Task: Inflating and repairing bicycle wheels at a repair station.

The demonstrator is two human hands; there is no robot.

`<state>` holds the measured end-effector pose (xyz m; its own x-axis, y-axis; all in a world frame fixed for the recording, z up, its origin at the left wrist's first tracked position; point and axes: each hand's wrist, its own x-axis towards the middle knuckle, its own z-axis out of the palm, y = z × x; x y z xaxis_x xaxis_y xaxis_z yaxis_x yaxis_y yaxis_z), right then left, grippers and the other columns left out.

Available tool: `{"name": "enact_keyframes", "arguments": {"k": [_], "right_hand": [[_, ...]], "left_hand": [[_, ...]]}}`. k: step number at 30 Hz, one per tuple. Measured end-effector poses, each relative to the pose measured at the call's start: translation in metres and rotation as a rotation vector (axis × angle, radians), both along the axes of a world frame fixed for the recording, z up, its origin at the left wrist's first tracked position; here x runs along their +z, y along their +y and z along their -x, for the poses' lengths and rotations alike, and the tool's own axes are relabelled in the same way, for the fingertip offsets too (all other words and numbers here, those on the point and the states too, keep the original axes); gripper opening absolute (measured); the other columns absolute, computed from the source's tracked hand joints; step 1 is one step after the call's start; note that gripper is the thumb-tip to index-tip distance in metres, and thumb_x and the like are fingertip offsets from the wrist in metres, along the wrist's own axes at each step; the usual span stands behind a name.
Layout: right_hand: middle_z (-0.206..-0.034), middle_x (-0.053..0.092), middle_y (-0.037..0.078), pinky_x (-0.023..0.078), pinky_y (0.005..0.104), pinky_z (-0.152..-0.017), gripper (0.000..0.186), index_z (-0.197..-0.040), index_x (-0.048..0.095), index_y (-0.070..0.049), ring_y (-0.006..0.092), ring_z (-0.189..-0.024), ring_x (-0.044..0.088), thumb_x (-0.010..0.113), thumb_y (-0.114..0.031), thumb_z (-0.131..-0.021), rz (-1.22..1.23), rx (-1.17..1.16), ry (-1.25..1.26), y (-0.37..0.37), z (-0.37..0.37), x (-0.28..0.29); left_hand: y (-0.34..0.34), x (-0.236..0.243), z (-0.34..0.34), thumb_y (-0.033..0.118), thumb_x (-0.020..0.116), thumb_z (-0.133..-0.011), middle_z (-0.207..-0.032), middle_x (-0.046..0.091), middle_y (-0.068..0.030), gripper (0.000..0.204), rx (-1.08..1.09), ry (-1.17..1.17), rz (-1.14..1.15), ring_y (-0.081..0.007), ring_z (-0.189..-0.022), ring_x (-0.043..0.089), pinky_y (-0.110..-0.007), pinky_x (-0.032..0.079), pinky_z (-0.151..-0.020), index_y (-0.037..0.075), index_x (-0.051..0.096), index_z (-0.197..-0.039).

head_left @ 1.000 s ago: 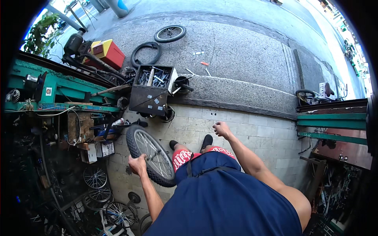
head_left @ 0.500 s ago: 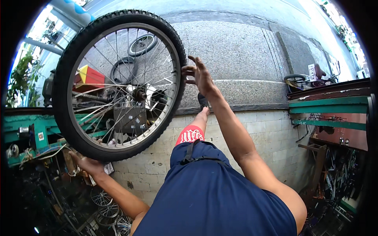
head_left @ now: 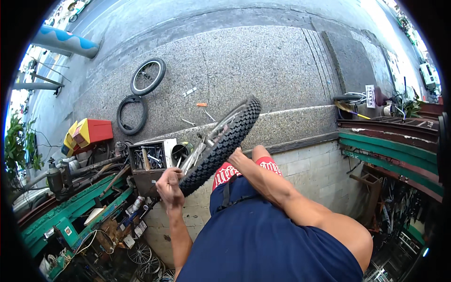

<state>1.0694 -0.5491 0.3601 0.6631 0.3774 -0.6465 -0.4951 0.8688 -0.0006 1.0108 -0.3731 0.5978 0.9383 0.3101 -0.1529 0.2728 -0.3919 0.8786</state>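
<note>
A bicycle wheel (head_left: 225, 141) with a black knobby tyre is tilted in front of me, its tread toward me and its spokes and hub facing the far left. My left hand (head_left: 170, 188) has its fingers curled around the rim and tyre at the lower left end. My right hand (head_left: 237, 159) is at the near side of the tyre, beside my knees, its fingers bent against the tread and partly hidden. Just beyond my left hand stands a toolbox (head_left: 146, 181) with several metal tools in its tray.
A small wheel (head_left: 148, 77) and a loose tyre (head_left: 131, 114) lie on the pavement, near an orange tool (head_left: 201, 104) and a wrench (head_left: 188, 122). Left are a red and yellow box (head_left: 97, 130) and a cluttered green bench (head_left: 73, 214). A green ledge (head_left: 385, 144) runs along the right.
The wheel has come down and tipped from nearly face-on to almost edge-on. Both hands have closed in on it, the left moving right and the right moving down.
</note>
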Motion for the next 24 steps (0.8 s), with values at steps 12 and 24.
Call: {"name": "enact_keyframes", "arguments": {"k": [12,24], "right_hand": [[-0.087,0.071,0.003,0.053,0.0372,-0.071,0.034,-0.096,0.069,-0.014,0.0189,-0.075,0.066,0.049,-0.041,-0.099,0.339,0.451,0.019,-0.065,-0.196,0.039],[-0.094,0.072,0.016,0.053,0.0406,-0.077,0.047,-0.107,0.070,-0.004,0.0323,-0.085,0.066,0.060,-0.046,-0.090,1.186,1.482,-1.089,0.031,-0.357,-0.069]], "left_hand": [[-0.068,-0.007,-0.125,0.057,0.049,-0.093,-0.069,0.062,-0.0094,0.062,0.028,0.234,-0.097,-0.0201,-0.059,0.051,-0.034,0.042,-0.059,-0.001,0.069,-0.099],[-0.055,-0.062,-0.207,0.048,0.052,-0.095,-0.069,0.057,-0.0080,0.054,0.690,0.007,0.023,-0.0168,-0.061,0.043,-0.032,0.038,-0.059,-0.004,0.067,-0.098]]}}
